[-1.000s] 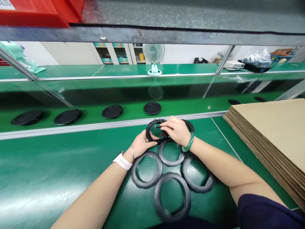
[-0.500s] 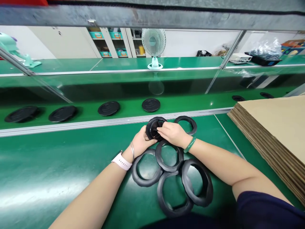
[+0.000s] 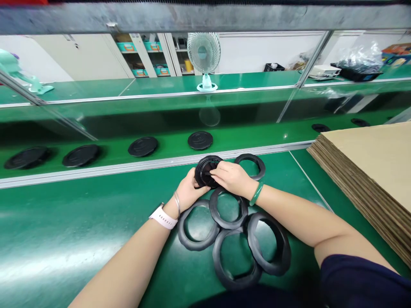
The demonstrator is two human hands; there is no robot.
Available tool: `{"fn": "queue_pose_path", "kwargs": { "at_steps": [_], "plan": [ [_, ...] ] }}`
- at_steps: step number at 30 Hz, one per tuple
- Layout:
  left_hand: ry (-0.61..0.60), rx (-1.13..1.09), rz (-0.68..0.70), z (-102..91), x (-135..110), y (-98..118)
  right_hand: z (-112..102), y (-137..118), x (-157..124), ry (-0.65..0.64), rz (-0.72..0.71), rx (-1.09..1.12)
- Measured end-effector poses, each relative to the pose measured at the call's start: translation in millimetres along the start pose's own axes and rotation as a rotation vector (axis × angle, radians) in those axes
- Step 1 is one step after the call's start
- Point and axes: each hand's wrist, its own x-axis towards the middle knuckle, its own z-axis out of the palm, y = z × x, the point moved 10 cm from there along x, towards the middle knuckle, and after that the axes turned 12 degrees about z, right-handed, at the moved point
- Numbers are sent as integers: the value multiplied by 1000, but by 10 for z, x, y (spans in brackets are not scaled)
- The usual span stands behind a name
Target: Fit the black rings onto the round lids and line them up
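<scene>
My left hand [image 3: 188, 191] grips a round black plastic part [image 3: 203, 170] by its left and lower edge. The part is tilted toward me, showing a hollow inside with a thick rim. My right hand [image 3: 229, 176] reaches in from the right, its fingertips pinched on a thin dark piece at the middle of the part. What this piece is, I cannot make out. Just below my hands lie several black rings, among them an upper ring [image 3: 214, 214], a left ring [image 3: 182, 231] and a thicker right ring [image 3: 284, 256]. Another black ring [image 3: 261, 169] lies behind my right hand.
Beyond the metal rail [image 3: 96, 170], several black discs lie on a green belt, one disc [image 3: 200, 140] straight ahead. A stack of cardboard sheets [image 3: 362, 171] stands at the right. A small fan [image 3: 204, 53] is on the far shelf, below a metal beam [image 3: 224, 19].
The view has shifted slightly. Both hands stay on the round black part, with almost no movement of the fingers. The loose rings lie as before.
</scene>
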Motion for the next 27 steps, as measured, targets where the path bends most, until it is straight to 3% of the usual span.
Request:
{"fn": "queue_pose_path", "kwargs": {
  "at_steps": [11, 18, 27],
  "plan": [
    [-10, 10, 21, -10, 1, -38, 62, 14, -10, -3, -14, 6],
    [-21, -34, -14, 25, 1, 15, 66, 10, 9, -11, 8, -8],
    [-26, 19, 39, 17, 2, 76, 46, -1, -12, -1, 6, 7]
  ]
}}
